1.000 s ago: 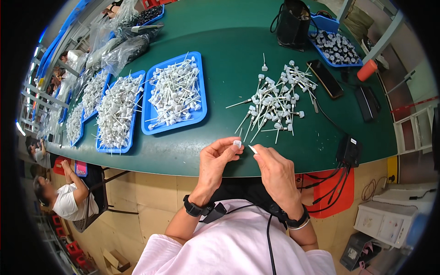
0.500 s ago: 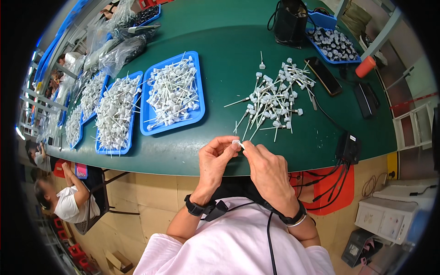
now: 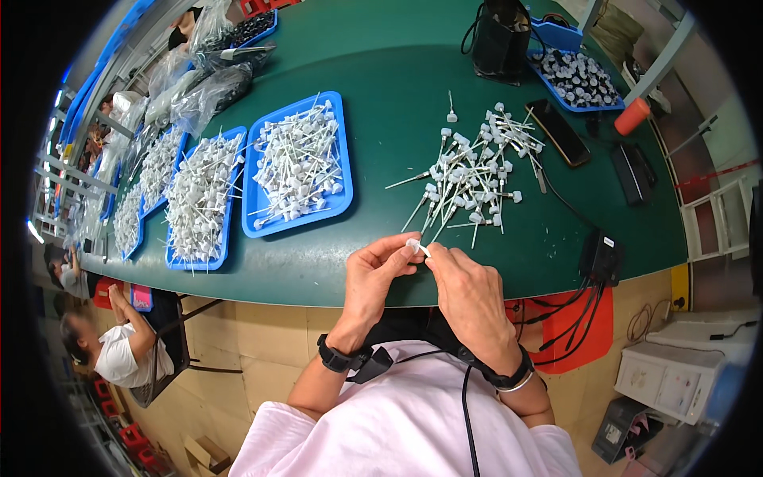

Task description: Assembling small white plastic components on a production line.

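Observation:
Close to the table's front edge, my left hand [image 3: 372, 274] pinches a small white pump head [image 3: 413, 246] between thumb and fingertips. My right hand [image 3: 470, 290] meets it there, its thumb and forefinger closed at the short white tube that sticks out of the piece. The fingers hide part of this piece. Just beyond my hands lies a loose pile of similar white pump heads with thin tubes [image 3: 477, 171], pointing in many directions. One single piece [image 3: 451, 113] lies apart behind the pile.
Left of my hands, a blue tray [image 3: 338, 208] and another blue tray [image 3: 221, 253] hold more such pieces. A phone [image 3: 559, 131], a black bag [image 3: 499, 48], a blue tray of black-and-clear parts [image 3: 548, 82] and a cabled black box [image 3: 602, 256] are on the right. A person [image 3: 131, 350] sits at left.
Both hands stay together at nearly the same place. The white piece between them has turned slightly, and my right hand has shifted a little to the right. The pile looks the same.

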Tool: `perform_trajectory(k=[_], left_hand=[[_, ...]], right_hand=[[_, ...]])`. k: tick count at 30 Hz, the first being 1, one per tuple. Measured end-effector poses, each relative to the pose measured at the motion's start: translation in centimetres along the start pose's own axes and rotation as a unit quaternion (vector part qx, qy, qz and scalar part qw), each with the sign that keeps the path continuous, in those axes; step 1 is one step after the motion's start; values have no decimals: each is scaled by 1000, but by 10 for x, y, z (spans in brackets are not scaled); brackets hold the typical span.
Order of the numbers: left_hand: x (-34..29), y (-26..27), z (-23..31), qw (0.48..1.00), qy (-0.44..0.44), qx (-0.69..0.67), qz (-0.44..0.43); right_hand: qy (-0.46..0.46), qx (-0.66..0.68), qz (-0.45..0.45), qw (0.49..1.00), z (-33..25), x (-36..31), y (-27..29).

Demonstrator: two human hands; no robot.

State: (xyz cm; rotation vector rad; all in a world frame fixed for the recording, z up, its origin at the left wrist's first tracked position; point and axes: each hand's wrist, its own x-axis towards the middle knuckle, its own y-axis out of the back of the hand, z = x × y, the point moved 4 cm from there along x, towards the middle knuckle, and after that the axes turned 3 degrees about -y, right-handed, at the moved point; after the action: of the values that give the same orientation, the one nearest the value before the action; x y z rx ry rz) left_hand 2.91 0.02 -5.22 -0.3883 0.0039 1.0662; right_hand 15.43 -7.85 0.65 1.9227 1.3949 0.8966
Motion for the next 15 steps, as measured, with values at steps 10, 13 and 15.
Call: perform_trajectory(k=[10,13,15], left_hand=[[1,34,42,952,-215,163,142],[24,84,95,825,-309,407,241],[43,116,112,716,-363,545,240]], right_hand=[[30,0,55,998,14,-4,7],[-21,-2,39,999,30,-13,15],[-57,16,30,998,36,-20,19]])
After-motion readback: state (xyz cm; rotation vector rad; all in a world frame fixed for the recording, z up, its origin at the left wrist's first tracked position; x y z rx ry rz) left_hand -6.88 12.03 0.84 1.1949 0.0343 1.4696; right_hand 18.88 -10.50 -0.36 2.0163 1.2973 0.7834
